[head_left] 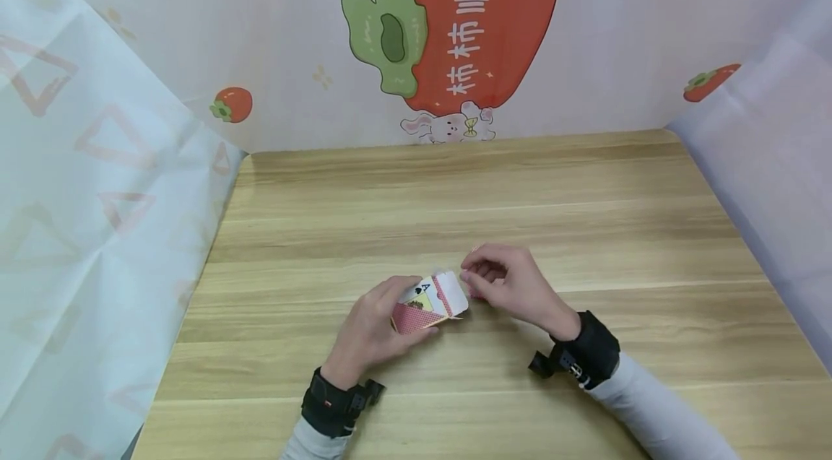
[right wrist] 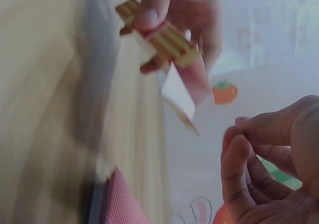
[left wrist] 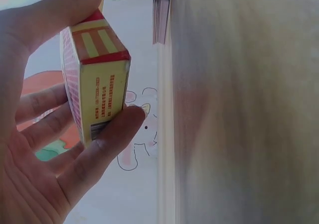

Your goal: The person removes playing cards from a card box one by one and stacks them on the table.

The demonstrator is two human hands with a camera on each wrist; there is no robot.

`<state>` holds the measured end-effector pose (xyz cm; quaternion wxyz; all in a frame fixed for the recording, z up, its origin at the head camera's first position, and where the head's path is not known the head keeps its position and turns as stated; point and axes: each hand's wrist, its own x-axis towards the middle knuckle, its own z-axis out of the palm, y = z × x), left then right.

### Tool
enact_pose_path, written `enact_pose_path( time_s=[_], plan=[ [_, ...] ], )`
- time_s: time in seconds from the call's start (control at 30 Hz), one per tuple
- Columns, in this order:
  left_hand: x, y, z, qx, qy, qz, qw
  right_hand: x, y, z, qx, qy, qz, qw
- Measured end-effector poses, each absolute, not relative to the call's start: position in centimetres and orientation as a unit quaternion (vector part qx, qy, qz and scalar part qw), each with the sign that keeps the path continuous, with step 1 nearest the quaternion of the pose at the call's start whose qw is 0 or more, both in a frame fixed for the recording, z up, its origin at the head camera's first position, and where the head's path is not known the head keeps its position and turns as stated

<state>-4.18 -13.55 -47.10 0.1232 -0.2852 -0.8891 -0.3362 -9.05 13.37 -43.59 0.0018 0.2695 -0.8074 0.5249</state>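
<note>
My left hand [head_left: 373,326] grips a red-and-yellow playing card box [head_left: 416,318] between thumb and fingers, tilted above the table. Its front carries a printed ace, and the white end flap [head_left: 455,295] sticks out, folded open, toward the right. In the left wrist view, the printed end of the card box [left wrist: 103,92] faces the camera. My right hand [head_left: 513,283] hovers just right of the flap, fingers curled and thumb tip against the index finger, nothing visible between them. Below it lies a stack of red-backed playing cards [right wrist: 122,201], mostly hidden by this hand in the head view.
The wood-grain table [head_left: 455,200] spreads out around both hands. A printed cloth [head_left: 292,34] with persimmon and rabbit drawings hangs along the back, and pale cloths [head_left: 84,178] close off the left and right sides.
</note>
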Motion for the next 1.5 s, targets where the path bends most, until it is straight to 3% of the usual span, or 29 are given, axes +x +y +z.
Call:
enact_pose_path(
  time_s=[0.3, 1.5],
  plan=[
    [-3.7, -13.0, -47.0, -0.323, -0.873, -0.347, 0.112, -7.1, 11.6, -44.6, 0.285, -0.794, 0.530, -0.087],
    [-4.1, -13.5, -46.7, -0.286, -0.891, -0.331, 0.123, -8.0, 12.6, -43.4, 0.226, -0.802, 0.539, -0.123]
  ],
)
